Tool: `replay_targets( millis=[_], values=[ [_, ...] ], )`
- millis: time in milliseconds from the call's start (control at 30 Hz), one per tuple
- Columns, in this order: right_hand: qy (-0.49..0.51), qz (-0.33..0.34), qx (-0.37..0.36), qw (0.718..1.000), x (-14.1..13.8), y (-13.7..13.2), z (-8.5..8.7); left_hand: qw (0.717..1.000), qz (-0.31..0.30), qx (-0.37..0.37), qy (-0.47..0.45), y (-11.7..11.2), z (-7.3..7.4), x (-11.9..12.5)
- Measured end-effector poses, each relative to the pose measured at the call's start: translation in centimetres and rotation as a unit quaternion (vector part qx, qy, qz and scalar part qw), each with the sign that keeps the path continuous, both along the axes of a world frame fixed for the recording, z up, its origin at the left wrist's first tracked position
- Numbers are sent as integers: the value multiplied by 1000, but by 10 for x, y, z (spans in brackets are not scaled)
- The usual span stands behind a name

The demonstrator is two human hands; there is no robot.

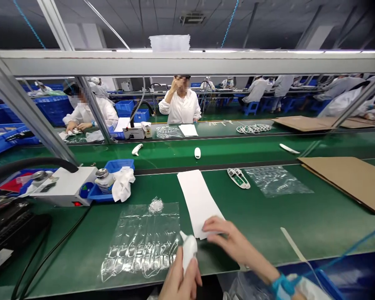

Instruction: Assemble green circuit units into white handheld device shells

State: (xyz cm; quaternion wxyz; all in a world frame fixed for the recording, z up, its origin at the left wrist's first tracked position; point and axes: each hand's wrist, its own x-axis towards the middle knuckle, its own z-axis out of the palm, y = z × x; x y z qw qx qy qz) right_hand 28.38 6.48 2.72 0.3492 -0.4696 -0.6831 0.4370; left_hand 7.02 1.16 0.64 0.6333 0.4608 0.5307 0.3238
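My left hand (181, 277) is wrapped round a white ear thermometer (190, 249) near the front edge of the bench, its pointed tip tilted up and to the left. My right hand (226, 235) reaches over the near end of a stack of white paper strips (198, 200). Its fingers and thumb are apart, with the fingertips at the paper; whether they press on it I cannot tell. Left of the thermometer lies a clear plastic blister bag (143, 246) with a crumpled bit of plastic (156, 205) at its top.
White device shells (238, 178) lie beyond the paper, beside another clear bag (276, 180) and cardboard sheets (346, 179). A white box unit (65, 185) and blue tray (96, 193) stand left. Thermometers (197, 153) rest on the green belt (165, 154). Co-workers sit across.
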Motion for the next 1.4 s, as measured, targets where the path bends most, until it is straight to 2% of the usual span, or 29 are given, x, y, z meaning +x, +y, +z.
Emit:
replay_targets(
  millis=[67, 133, 200, 300, 467, 633, 733, 800, 900, 1000, 1067, 1133, 1200, 1400],
  values=[
    [-107, -4, 59, 993, 32, 21, 1, 999, 2, 16, -49, 19, 10, 17],
    [-168, 29, 63, 983, 52, 34, -1, 998, 17, 35, -54, 34, 18, 32],
    [-193, 64, 56, 978, 58, 38, -3, 998, 31, 42, -31, 45, 23, 43],
    [-213, 83, 58, 972, 55, 37, -1, 997, 39, 58, 19, 50, 23, 52],
    [-228, 107, 62, 966, 51, 39, 5, 995, 47, 75, 33, 50, 14, 55],
    [-228, 103, 56, 967, 51, 42, -1, 994, 60, 87, 34, 52, 4, 55],
    [-172, 63, 52, 982, 55, 40, -2, 994, 57, 90, 18, 55, 6, 56],
    [-131, 22, 46, 990, 54, 35, 6, 995, 59, 78, -14, 56, 13, 56],
    [-98, 12, 51, 994, 38, 22, 34, 992, 51, 27, -114, 53, 27, 53],
    [-84, 69, 43, 993, 4, 9, 65, 978, 50, -42, -196, 42, 37, 44],
    [-96, 102, 32, 990, -21, 4, 78, 969, 70, -65, -229, 34, 39, 35],
    [-114, 113, 39, 986, -42, 3, 82, 960, 92, -73, -254, 27, 38, 26],
    [-128, 115, 51, 984, -59, 5, 78, 955, 111, -76, -264, 21, 35, 18],
    [-126, 107, 55, 985, -85, 8, 61, 947, 143, -92, -271, 13, 29, -2]
  ],
)
